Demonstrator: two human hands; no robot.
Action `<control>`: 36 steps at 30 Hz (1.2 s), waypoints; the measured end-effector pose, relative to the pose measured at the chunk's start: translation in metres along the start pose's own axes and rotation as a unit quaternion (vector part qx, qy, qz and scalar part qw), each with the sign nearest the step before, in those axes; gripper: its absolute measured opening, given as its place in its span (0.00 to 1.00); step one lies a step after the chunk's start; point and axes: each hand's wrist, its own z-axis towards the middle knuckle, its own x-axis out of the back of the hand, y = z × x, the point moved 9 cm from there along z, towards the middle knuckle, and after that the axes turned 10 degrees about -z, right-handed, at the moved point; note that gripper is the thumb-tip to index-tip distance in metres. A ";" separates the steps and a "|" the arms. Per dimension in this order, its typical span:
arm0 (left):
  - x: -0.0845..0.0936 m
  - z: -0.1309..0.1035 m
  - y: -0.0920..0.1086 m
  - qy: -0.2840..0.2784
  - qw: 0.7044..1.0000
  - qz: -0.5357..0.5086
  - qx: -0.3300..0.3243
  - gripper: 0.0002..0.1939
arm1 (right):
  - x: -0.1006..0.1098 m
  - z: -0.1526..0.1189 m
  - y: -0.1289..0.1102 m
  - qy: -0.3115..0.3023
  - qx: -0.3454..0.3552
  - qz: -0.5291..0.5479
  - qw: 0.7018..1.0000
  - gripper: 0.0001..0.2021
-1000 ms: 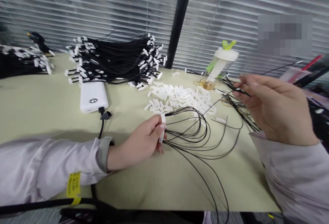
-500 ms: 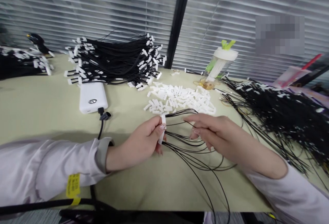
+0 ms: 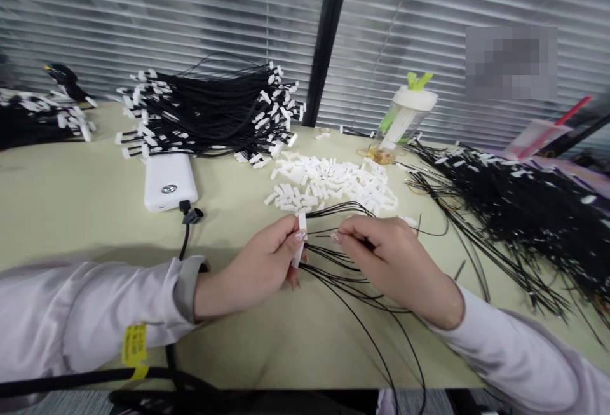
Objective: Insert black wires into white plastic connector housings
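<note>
My left hand (image 3: 264,259) is closed on a white connector housing (image 3: 301,240), held upright between thumb and fingers. From its right side a bunch of thin black wires (image 3: 336,208) fans out and droops over the table edge. My right hand (image 3: 393,253) is just right of the housing, thumb and index finger pinched on a single black wire (image 3: 323,236). The short bit of that wire past the fingertips points at the housing, with a small gap visible between them. The other fingers of this hand are curled and cover part of the bunch.
Loose white housings (image 3: 328,176) lie heaped behind my hands. Further back are a stack of black cables (image 3: 210,110), a white power bank (image 3: 169,183) with a plugged cable, and a lidded clear cup (image 3: 403,116). A dark wire pile (image 3: 519,211) spreads at right.
My right hand has turned and its stretched index finger has curled into a pinch on the wire. My left hand keeps holding the housing in the same spot.
</note>
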 end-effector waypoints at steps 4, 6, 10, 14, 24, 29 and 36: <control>-0.002 -0.001 -0.001 -0.011 1.000 0.008 0.005 0.12 | -0.003 0.000 -0.002 -0.009 0.000 0.003 1.000 0.11; -0.002 -0.001 -0.001 -0.012 1.000 0.011 0.003 0.12 | -0.005 0.000 -0.003 -0.020 0.004 0.004 1.000 0.10; -0.003 -0.001 0.000 -0.015 1.000 0.012 0.000 0.12 | -0.007 0.000 -0.003 -0.032 0.004 0.000 0.999 0.10; -0.003 -0.001 -0.001 -0.019 1.000 0.024 -0.002 0.12 | -0.007 0.000 0.000 -0.035 -0.006 -0.002 0.999 0.11; -0.007 -0.006 -0.001 -0.033 0.998 0.057 -0.004 0.11 | -0.016 0.000 -0.003 -0.060 -0.006 0.037 0.998 0.10; -0.010 -0.006 0.002 -0.045 0.997 0.055 -0.021 0.10 | -0.019 0.000 -0.006 -0.049 0.003 0.032 0.998 0.08; 0.017 0.004 0.002 0.080 0.994 -0.060 -0.029 0.11 | 0.042 0.004 0.034 0.055 -0.052 -0.061 0.995 0.07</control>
